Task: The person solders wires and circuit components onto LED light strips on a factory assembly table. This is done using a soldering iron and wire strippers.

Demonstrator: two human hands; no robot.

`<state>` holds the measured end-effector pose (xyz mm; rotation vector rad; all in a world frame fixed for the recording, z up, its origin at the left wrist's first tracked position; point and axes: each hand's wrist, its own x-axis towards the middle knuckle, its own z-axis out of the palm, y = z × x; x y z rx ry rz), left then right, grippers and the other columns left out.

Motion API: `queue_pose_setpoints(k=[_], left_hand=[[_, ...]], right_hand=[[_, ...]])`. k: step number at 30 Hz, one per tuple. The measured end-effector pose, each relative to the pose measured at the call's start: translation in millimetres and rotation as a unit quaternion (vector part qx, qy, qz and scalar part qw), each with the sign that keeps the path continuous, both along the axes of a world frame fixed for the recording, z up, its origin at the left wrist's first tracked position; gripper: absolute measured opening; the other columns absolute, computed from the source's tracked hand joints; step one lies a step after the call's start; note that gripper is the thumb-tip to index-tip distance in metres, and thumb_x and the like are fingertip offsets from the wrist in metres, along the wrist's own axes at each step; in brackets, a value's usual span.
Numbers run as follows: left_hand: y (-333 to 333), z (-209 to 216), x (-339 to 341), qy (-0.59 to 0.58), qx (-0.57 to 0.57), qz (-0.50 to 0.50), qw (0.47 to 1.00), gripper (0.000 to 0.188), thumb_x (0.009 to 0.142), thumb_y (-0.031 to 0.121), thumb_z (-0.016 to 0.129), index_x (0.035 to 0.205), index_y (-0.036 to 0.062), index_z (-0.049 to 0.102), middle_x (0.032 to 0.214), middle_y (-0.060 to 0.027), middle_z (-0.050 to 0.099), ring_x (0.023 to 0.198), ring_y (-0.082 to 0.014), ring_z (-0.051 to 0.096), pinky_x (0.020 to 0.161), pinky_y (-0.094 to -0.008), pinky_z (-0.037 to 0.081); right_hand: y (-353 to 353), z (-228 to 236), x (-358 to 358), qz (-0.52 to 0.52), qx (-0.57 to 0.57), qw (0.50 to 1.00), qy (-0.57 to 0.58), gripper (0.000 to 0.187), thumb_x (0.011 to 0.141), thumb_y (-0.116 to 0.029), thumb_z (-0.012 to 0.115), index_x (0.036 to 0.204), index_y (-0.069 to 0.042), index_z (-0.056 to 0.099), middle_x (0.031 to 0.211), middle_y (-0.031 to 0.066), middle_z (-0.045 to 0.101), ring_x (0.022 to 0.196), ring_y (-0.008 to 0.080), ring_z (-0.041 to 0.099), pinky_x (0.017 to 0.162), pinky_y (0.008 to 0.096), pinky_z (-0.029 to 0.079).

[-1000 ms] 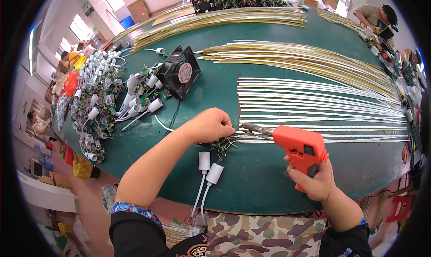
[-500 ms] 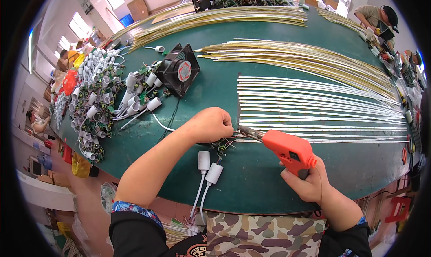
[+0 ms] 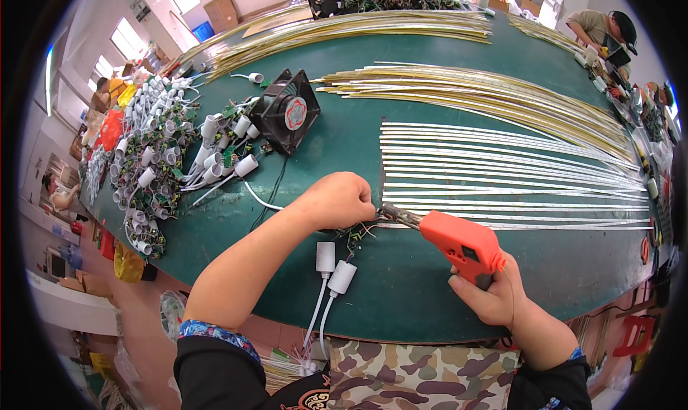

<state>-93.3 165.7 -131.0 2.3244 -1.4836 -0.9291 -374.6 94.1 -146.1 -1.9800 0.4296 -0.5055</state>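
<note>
My right hand is wrapped round the grip of a red soldering gun. Its dark tip points left, at the left end of the nearest slim white strips. Right beside that tip, my left hand is closed in a pinch; what lies between the fingertips is hidden. Just below it sits a small green circuit board with thin wires. Two white cylindrical sockets lie nearer me, their white cables running over the table's front edge. More white strips lie side by side beyond the gun.
A black fan stands behind my left hand. Left of it is a heap of white sockets and circuit boards. Bundles of yellowish strips lie farther back on the green table. Another person works at the far right.
The soldering gun has shifted very slightly, its body a little lower. My left hand stays almost in place, still closed near the strip ends.
</note>
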Motion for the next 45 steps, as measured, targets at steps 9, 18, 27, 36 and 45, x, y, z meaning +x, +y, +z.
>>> queue_pose_setpoints(k=[9,18,27,36,45], left_hand=[[0,-2,2,-0.005,0.008,-0.007,1.0,0.017,0.071,0.016,0.06,0.073,0.0,0.065,0.057,-0.0104,0.056,0.053,-0.0182,0.052,0.053,-0.0331,0.043],[-1,-2,0,-0.01,0.011,-0.004,1.0,0.016,0.072,0.016,0.061,0.072,0.0008,0.065,0.058,-0.0104,0.057,0.054,-0.0178,0.052,0.053,-0.0334,0.043],[7,-5,5,0.036,-0.03,-0.009,0.999,0.017,0.075,0.015,0.064,0.085,0.0013,0.065,0.074,-0.0074,0.063,0.066,-0.0147,0.057,0.061,-0.0295,0.046],[16,-9,10,0.08,-0.119,-0.109,0.984,0.011,0.079,0.011,0.067,0.086,0.0029,0.065,0.081,-0.0048,0.059,0.076,-0.0157,0.056,0.068,-0.028,0.045],[8,-6,5,0.096,-0.056,0.033,0.993,0.015,0.074,0.013,0.065,0.078,-0.0009,0.064,0.073,-0.0097,0.063,0.067,-0.0201,0.058,0.064,-0.0332,0.047]], right_hand=[[-1,0,-2,-0.01,0.042,0.999,-0.017,0.032,0.076,-0.008,0.067,0.106,-0.001,0.058,0.08,0.0071,0.059,0.068,0.0162,0.055,0.064,0.0287,0.045],[-4,-2,-3,-0.017,0.029,0.999,-0.035,0.034,0.076,-0.008,0.067,0.107,-0.001,0.056,0.077,0.0058,0.058,0.065,0.015,0.052,0.062,0.0281,0.044],[-8,-3,-7,-0.027,0.045,0.998,-0.04,0.035,0.076,-0.008,0.067,0.109,-0.001,0.056,0.077,0.0052,0.057,0.067,0.0146,0.051,0.064,0.0277,0.044],[-10,1,-8,-0.024,0.055,0.998,-0.031,0.037,0.076,-0.009,0.067,0.11,-0.001,0.056,0.079,0.0051,0.058,0.068,0.0145,0.051,0.065,0.0277,0.044],[-9,1,-6,-0.026,0.077,0.997,0.001,0.036,0.077,-0.01,0.067,0.109,-0.002,0.055,0.081,0.0059,0.059,0.072,0.0149,0.052,0.069,0.0287,0.045]])
